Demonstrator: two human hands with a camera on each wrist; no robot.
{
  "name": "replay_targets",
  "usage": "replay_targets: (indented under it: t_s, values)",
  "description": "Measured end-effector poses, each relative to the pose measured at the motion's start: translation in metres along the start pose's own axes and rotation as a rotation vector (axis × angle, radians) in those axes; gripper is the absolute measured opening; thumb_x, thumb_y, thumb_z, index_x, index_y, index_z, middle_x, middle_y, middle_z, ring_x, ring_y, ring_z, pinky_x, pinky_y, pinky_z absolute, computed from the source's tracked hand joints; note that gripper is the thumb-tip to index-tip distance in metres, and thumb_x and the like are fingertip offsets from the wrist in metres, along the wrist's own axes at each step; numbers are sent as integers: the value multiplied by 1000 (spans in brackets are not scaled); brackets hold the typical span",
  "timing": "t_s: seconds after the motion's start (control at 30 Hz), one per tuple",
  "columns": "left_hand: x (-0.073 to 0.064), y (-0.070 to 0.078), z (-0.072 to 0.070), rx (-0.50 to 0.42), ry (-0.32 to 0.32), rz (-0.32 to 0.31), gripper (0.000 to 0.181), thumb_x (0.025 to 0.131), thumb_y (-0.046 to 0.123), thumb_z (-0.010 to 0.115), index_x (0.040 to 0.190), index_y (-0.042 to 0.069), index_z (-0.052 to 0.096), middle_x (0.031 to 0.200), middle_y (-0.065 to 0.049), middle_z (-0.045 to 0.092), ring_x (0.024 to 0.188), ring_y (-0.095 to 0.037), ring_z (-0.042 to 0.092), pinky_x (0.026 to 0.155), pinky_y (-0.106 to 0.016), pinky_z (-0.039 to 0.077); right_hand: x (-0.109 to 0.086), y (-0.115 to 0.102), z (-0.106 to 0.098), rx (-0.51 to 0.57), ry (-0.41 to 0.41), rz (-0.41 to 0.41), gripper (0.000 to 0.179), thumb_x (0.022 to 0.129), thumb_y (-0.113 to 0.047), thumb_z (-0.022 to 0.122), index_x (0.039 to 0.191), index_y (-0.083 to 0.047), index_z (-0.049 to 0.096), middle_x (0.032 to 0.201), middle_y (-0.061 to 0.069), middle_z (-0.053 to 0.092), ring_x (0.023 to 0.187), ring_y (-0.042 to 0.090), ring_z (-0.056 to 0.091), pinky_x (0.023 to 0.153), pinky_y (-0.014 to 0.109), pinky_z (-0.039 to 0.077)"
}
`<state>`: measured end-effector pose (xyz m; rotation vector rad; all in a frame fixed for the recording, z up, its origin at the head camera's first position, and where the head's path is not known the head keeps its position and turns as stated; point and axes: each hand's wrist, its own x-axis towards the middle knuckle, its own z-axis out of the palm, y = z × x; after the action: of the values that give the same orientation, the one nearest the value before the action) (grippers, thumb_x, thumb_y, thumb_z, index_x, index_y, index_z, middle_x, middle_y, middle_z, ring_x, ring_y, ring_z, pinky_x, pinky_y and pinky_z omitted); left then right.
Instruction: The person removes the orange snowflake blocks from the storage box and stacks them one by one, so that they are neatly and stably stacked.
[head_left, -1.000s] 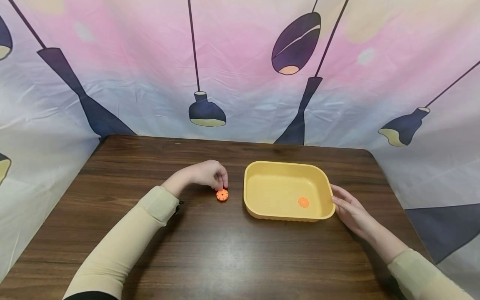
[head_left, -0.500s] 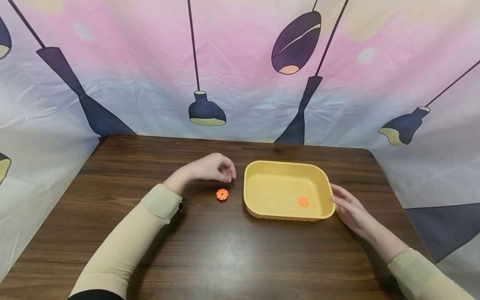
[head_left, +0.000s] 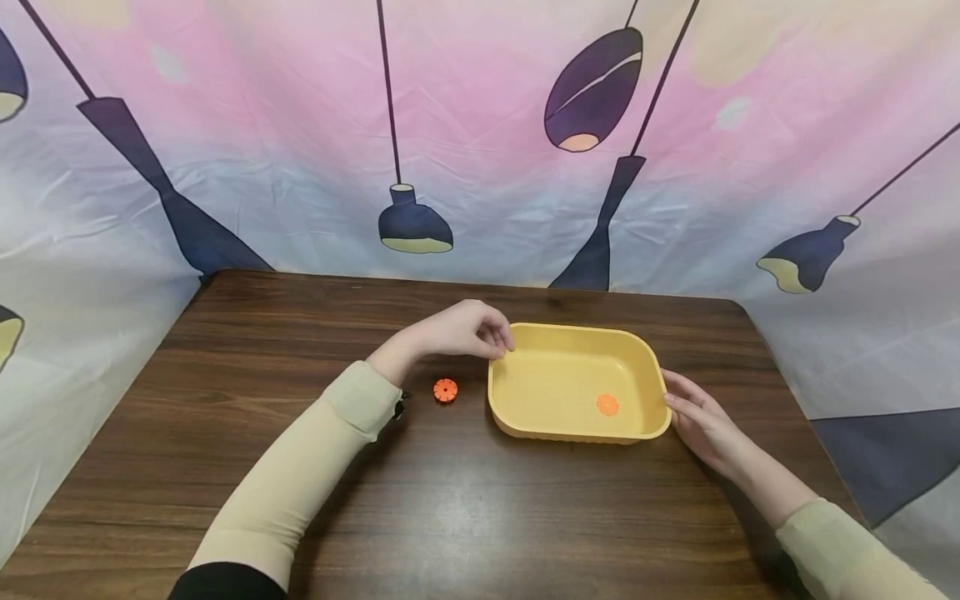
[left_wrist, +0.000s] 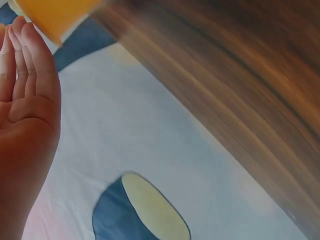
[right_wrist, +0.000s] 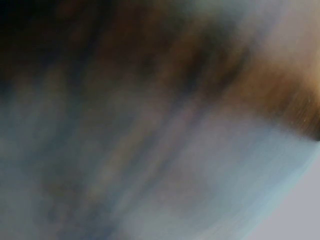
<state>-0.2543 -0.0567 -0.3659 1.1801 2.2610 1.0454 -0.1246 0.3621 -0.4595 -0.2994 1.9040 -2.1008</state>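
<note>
A yellow plastic basin (head_left: 555, 379) stands on the table, with a flat orange notched disc (head_left: 607, 405) lying inside near its right end. My left hand (head_left: 465, 329) is at the basin's back left corner. Its bent fingers and thumb come together at the rim; I cannot tell whether something is between them. In the left wrist view the left hand (left_wrist: 30, 95) shows its palm, fingertips close to the yellow basin (left_wrist: 60, 15). My right hand (head_left: 701, 421) holds the basin's right rim, thumb on the near side. Left of the basin, a second orange notched disc (head_left: 446, 391) lies on the table.
The dark wood-grain table (head_left: 450, 517) has its far edge close to a printed cloth backdrop (head_left: 480, 125) with lamp shapes. The right wrist view is blurred and shows little detail.
My left hand has moved from beside the loose orange disc, up and to the right, to the basin's left rim. The right hand, basin and both visible discs have stayed put.
</note>
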Motion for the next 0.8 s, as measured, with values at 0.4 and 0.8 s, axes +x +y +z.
replay_targets:
  t_s: [0.4,0.8]
  values:
    - [37,11,28,-71,-56,18,17,94,2,73,110,-4,76,99,-14,80,86,-10,72,82,-21,59,0,1,-1,-5,20,8,38,113,-8,41,141,-31,53,143,-23,53,129,-10,57,105,8,45]
    - [68,14,60,-67,-122,38,17,95,2,70,111,-3,76,105,-15,79,91,-11,72,84,-17,58,1,3,0,34,9,-13,40,113,-5,41,138,-32,57,141,-22,59,128,-9,59,105,9,46]
